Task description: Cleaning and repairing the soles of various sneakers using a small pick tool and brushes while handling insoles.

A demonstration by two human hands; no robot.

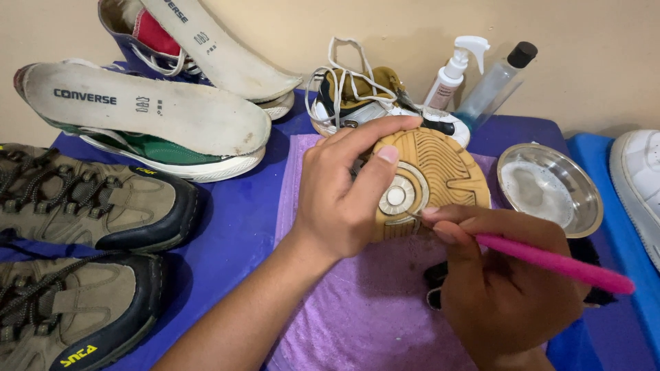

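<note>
**Sole up, brush on the tread**

I see the shoe (430, 175) turned sole-up over the purple towel (357, 302), its tan rubber tread ribbed in curved grooves around a pale round disc. My left hand (340, 196) is closed around the shoe's left side, thumb and forefinger spread across the sole. My right hand (502, 282) pinches a pink brush handle (557, 264) between thumb and fingers, the fingertips touching the sole's lower edge; the bristle end is hidden behind them, so I cannot tell how it meets the tread.

Just behind the shoe lies its mate (371, 99), tan and white with loose cream laces. To the right of that stand a white spray bottle (454, 72) and a clear bottle (496, 79) with a dark cap, both leaning toward the wall. A shiny steel bowl (581, 182) with foamy liquid sits close beside the sole on the right.

Left of the towel, on the blue cloth (234, 227), are two brown suede hiking shoes (89, 206) with black toe caps, and beyond them a green sneaker (158, 151) with a flat grey insole (144, 106) resting on top. A white shoe (639, 185) crosses the right edge.
</note>
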